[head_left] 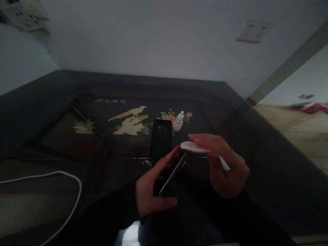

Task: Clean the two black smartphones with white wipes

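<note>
Tilted on its edge, a smartphone (173, 174) rests in my left hand (156, 188), whose fingers and thumb hold it at the ends. My right hand (225, 160) pinches a folded white tissue (194, 147) against the phone's upper end or just above it; I cannot tell if they touch. Beyond my left hand a black phone case (161, 136) lies on the dark table, with a small metal charm (148, 162) at its lower left corner. Right of the case stands a clear dropper bottle (178, 121) with a white top.
The glossy dark table (256, 147) bears a painted bird and flower pattern (130, 124). A white cable (77, 181) curves over its left front. Pale walls rise behind, with a socket plate (254, 30) at the right. A red object (314, 108) lies on the floor at far right.
</note>
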`<state>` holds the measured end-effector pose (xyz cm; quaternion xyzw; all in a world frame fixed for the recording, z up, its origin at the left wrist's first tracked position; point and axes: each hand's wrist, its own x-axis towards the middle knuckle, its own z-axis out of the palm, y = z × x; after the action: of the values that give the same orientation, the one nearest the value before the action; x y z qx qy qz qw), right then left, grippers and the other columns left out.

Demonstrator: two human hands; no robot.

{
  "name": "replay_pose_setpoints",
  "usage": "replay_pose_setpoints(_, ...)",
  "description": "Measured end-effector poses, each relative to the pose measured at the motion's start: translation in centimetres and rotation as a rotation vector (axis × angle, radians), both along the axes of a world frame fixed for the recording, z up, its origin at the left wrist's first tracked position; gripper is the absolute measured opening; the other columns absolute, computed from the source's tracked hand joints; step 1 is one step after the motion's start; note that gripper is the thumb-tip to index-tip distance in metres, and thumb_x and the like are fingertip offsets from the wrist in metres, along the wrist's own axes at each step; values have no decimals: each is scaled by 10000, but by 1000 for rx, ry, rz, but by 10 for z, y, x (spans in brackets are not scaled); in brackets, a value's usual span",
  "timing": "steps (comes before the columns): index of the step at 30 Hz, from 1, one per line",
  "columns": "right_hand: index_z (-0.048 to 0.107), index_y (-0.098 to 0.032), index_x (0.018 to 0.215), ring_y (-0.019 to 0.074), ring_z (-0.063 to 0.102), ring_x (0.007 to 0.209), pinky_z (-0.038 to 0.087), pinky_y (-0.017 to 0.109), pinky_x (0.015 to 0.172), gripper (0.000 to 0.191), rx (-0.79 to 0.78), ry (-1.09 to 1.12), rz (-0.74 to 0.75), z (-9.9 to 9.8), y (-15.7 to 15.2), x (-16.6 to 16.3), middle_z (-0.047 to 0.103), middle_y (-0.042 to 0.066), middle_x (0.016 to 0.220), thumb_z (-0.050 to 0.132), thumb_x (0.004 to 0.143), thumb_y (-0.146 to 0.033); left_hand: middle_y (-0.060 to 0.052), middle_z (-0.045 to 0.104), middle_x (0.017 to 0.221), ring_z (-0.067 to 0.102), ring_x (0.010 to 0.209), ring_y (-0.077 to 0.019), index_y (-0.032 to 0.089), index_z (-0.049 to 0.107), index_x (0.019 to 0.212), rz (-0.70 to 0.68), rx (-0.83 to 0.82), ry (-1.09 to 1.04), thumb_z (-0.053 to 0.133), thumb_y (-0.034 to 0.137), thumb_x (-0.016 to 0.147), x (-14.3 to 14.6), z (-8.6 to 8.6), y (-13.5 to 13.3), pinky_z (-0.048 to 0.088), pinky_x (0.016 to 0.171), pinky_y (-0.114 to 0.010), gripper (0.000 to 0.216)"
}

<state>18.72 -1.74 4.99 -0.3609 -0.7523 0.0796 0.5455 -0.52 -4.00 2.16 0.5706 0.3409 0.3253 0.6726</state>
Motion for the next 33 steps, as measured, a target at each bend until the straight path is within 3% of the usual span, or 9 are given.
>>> replay_pose_setpoints(5,597,-187,1074,204,581,1040,453,423,900,244,69,-233,151,1,3,1,655,62,1078,474,865,-164,-18,377,1395,396,1218,-248,320,270,1375,36,5,33,735,222,602,0,-4,-2,394,920,-318,908)
replay_pose_setpoints(14,627,-145,974,197,550,1084,408,448,956,182,112,-360,263,3,5,3,651,91,1089,480,882,-199,-39,533,1237,534,1063,-199,260,238,1390,32,-103,74,738,229,594,-2,0,-4,403,924,-321,941)
replay_pose_setpoints(18,646,-148,950,200,533,1107,400,438,966,166,122,-420,292,4,7,3,653,81,1093,506,871,-191,-48,513,1269,504,1109,-202,242,247,1389,68,-99,56,756,229,576,0,-2,-4,390,936,-310,960)
replay_pose_setpoints(23,643,-126,991,218,520,1126,462,416,911,185,127,-395,337,6,11,9,642,107,1106,522,858,-170,-4,389,1385,435,1196,-198,368,208,1379,53,-130,-98,756,181,573,1,-4,-1,409,878,-268,993)
replay_pose_setpoints(28,642,-124,1004,232,526,1120,493,408,873,199,99,-328,302,10,11,17,617,135,1140,528,841,-122,-61,339,1409,430,1190,-234,343,113,1403,27,-123,-96,721,177,602,-1,-1,3,412,854,-305,1019)
replay_pose_setpoints(33,599,-195,1112,237,585,1037,525,423,812,290,124,-126,174,8,5,15,617,91,1144,515,842,-133,-59,352,1401,452,1163,-223,322,125,1406,26,-93,-89,720,154,592,0,1,2,386,920,-335,1023)
